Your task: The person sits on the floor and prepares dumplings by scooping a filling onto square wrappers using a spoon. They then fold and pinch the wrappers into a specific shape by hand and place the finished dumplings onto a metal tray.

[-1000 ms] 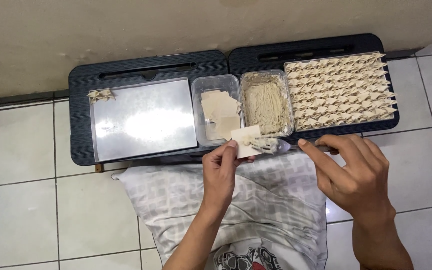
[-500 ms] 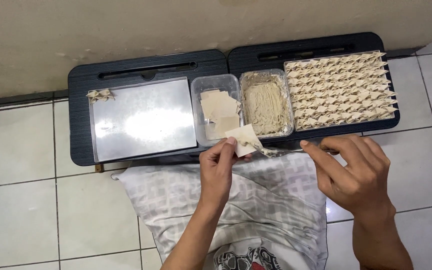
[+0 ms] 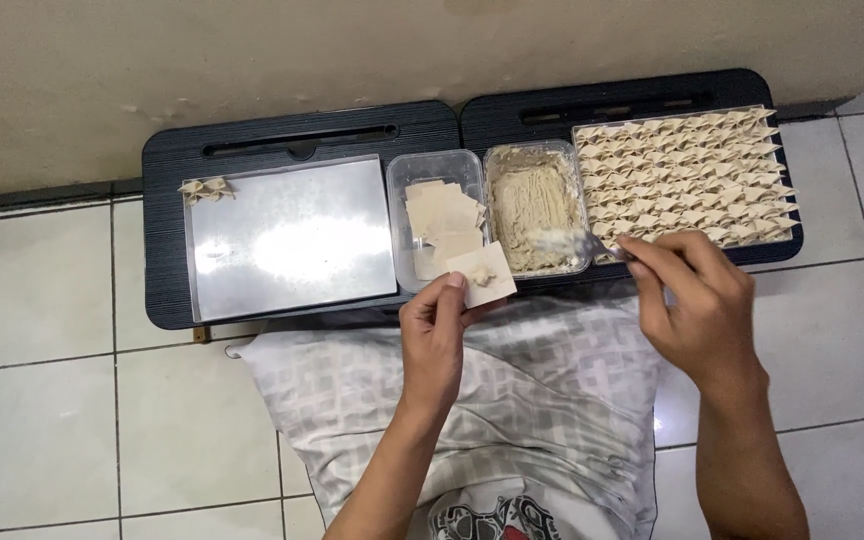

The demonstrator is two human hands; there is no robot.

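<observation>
Wrapper square [image 3: 481,274], pale and thin, sits on the fingertips of the left hand [image 3: 435,335], with a small dab of beige filling [image 3: 481,277] on its middle. It is held just in front of the near edge of the two dark lap tables, above the patterned cloth [image 3: 512,400] that covers the person's lap. The left hand's fingers are curled up under the square, thumb at its near edge, so the hand is closed lightly around it.

To the right, the right hand [image 3: 697,310] is pinched narrowly on the handle of a metal spoon [image 3: 577,241]; the spoon's bowl lies in the clear tub of filling [image 3: 535,205], near its front right corner.

Beside that tub on the left stands a second clear tub [image 3: 439,215] holding a loose stack of unfilled wrappers. Further left lies a shiny metal tray [image 3: 287,238], bare but for two folded dumplings [image 3: 205,189] at its far left corner. On the far right, a tray of folded dumplings [image 3: 682,170] is packed in close rows. All of this rests on the left lap table [image 3: 167,250] and the right lap table [image 3: 642,100], which stand side by side against a beige wall [image 3: 352,50] on a white tiled floor [image 3: 42,300].
</observation>
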